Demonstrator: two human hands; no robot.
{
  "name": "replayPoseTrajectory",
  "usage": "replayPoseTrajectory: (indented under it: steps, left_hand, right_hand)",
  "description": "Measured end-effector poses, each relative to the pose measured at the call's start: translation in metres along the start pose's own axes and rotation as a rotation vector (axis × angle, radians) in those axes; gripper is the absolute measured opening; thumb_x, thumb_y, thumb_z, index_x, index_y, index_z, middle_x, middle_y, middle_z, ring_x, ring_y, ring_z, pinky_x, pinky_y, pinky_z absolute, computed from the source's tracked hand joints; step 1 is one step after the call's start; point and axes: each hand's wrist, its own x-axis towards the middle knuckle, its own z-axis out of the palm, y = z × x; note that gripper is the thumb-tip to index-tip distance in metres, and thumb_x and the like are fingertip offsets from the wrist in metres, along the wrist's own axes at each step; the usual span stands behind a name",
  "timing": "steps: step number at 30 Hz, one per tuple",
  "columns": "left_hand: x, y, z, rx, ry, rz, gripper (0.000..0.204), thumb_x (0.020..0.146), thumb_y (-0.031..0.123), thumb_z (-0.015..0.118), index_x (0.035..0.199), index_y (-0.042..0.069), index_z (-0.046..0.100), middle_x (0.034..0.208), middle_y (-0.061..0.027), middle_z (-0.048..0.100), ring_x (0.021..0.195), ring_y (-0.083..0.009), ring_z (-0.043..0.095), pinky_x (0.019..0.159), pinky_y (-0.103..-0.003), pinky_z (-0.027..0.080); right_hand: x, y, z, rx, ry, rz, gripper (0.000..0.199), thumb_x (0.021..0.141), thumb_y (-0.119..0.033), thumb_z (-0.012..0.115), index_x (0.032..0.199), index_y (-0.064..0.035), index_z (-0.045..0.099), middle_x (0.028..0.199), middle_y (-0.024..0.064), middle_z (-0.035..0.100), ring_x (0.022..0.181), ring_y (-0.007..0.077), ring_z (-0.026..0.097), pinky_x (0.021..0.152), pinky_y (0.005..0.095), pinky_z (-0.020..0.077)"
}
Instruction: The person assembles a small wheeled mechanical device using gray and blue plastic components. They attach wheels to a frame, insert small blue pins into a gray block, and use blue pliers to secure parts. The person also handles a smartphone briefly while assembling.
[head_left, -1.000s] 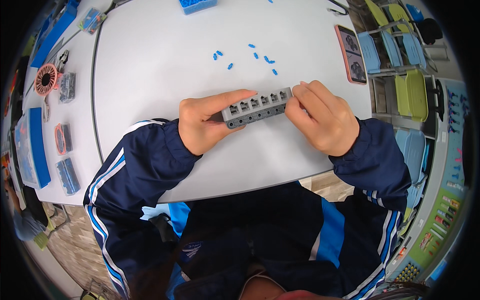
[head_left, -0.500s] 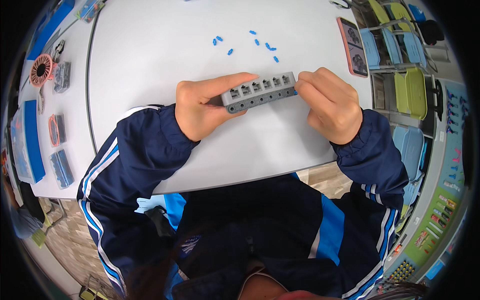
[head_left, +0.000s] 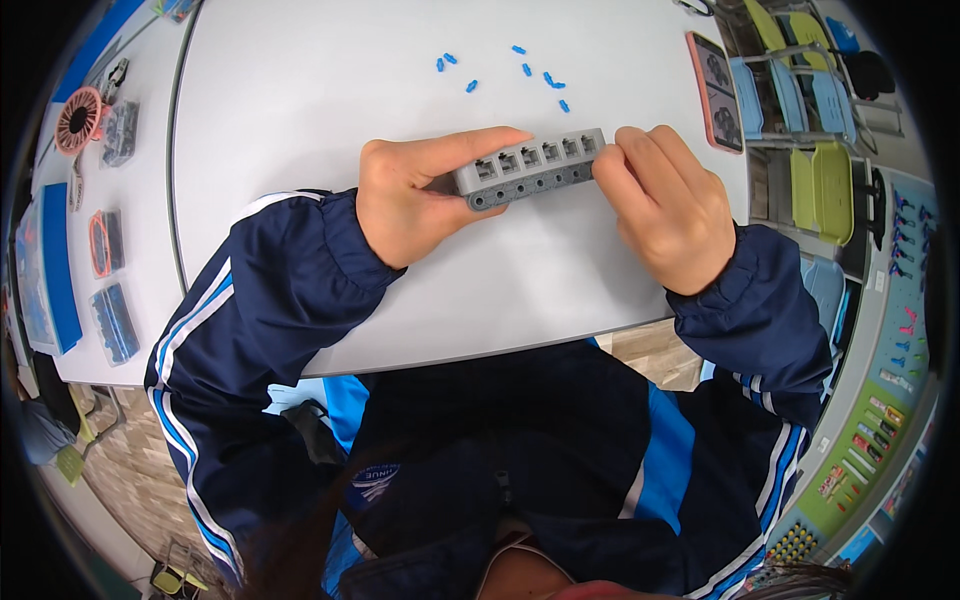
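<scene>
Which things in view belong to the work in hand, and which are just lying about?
In hand:
- grey block, gripped by left hand, right hand at its end
- loose blue pegs, probably

Lying about:
- pink fan
- small box with bluish contents
- phone, untouched; possibly a reference, can't tell

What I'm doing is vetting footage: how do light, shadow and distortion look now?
Head view: the white table is brightly lit, with soft shading below the gray block; same head view, the table's near edge bows and the picture's corners go black; there too, the dark jacket loses detail, while the block's openings stand out clearly.
</scene>
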Motion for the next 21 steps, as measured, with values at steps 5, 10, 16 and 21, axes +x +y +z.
replayPoseTrajectory:
  steps: [5,10,16,21]
  left_hand:
    - [0.001,-0.002,-0.001,0.024,-0.018,0.011,0.048,0.077,-0.012,0.073,0.123,0.002,0.068,0.114,-0.0115,0.073,0.103,-0.0191,0.070,0.094,-0.030,0.055]
    - [0.001,-0.005,-0.001,-0.017,-0.018,0.017,0.047,0.078,-0.013,0.072,0.123,0.002,0.068,0.114,-0.0113,0.073,0.103,-0.0186,0.070,0.094,-0.029,0.055]
    - [0.001,-0.005,-0.002,-0.029,-0.022,0.010,0.047,0.078,-0.011,0.072,0.123,0.002,0.068,0.114,-0.0114,0.073,0.103,-0.0187,0.071,0.094,-0.029,0.055]
    - [0.002,-0.005,-0.001,-0.029,-0.022,0.003,0.046,0.078,-0.009,0.073,0.122,0.003,0.069,0.113,-0.0107,0.073,0.103,-0.0182,0.071,0.093,-0.028,0.055]
  right_hand:
    - [0.002,0.002,-0.005,0.111,-0.037,0.023,0.024,0.064,0.005,0.066,0.086,-0.0017,0.059,0.084,0.0098,0.057,0.072,0.0219,0.057,0.054,0.0298,0.0518]
    - [0.000,0.015,-0.011,0.349,-0.085,0.137,0.025,0.068,0.010,0.067,0.090,0.0008,0.060,0.083,0.0112,0.062,0.074,0.0279,0.061,0.063,0.0352,0.0530]
    - [-0.007,0.007,-0.003,0.725,0.042,0.385,0.008,0.083,0.010,0.066,0.087,0.0046,0.062,0.087,0.0135,0.063,0.072,0.0250,0.063,0.067,0.0294,0.0510]
    - [-0.021,0.004,0.018,0.845,0.180,0.478,0.007,0.083,0.010,0.066,0.084,0.0044,0.062,0.089,0.0144,0.063,0.076,0.0196,0.060,0.070,0.0285,0.0501]
